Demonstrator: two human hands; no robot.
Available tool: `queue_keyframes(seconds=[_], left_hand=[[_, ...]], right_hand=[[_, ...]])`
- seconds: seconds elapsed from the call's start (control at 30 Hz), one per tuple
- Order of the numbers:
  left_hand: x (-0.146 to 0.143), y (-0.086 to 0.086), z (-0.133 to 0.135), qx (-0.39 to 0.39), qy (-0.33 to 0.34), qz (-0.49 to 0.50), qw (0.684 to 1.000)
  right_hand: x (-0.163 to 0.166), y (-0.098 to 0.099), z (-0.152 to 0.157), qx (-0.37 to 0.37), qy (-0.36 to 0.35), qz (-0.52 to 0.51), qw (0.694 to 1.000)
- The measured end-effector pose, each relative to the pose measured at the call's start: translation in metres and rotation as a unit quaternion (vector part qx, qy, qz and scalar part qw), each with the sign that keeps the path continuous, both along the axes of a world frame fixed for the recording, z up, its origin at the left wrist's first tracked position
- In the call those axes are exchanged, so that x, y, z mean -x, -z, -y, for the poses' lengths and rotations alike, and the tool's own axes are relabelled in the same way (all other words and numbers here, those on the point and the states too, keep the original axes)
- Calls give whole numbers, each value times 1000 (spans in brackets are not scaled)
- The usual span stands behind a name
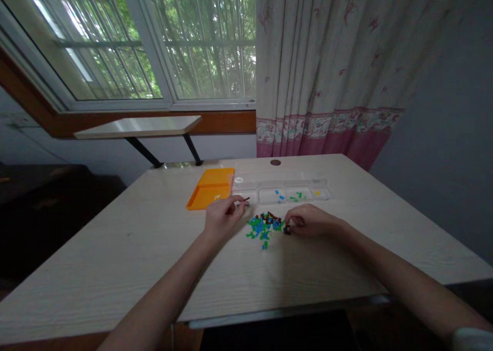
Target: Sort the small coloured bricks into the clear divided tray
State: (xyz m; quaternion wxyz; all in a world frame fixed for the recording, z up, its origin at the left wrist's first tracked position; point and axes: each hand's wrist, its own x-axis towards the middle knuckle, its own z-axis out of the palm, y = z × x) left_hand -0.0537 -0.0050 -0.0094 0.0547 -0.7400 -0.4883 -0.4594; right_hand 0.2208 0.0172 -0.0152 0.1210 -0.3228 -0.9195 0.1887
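My left hand [222,216] is raised just in front of the clear tray, thumb and finger pinching a small brownish-red building piece [246,199]. At the right edge of the heap, my right hand [313,220] rests low with curled fingers closed on a small dark piece [286,229]. Between the hands lies a loose heap of small building pieces [262,225] in green, blue, dark brown and pale yellow. Behind it, the clear compartment tray [259,197] has a few blue, green and yellow pieces in separate sections. The left end of the tray is partly covered by my left hand.
An open orange case [211,178] with a few pale pieces stands left of the tray. A small raised shelf [142,126] on black legs is at the table's back left. The wooden table [115,269] ends near my forearms; a curtain [308,84] hangs behind it.
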Motion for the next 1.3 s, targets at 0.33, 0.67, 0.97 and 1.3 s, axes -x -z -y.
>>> queue_keyframes(seconds=[0.33, 0.67, 0.97, 1.3], left_hand=[[12, 5, -17, 139, -161, -16, 977], [12, 5, -19, 202, -197, -53, 958], [9, 11, -16, 151, -60, -61, 985], [-27, 8, 10, -62, 146, -206, 966]], right_hand=[[-1, 2, -2, 9, 6, 14, 1000], [0, 2, -3, 14, 14, 24, 1000], [3, 8, -6, 79, 47, -53, 994], [40, 18, 8, 304, 126, -319, 889]])
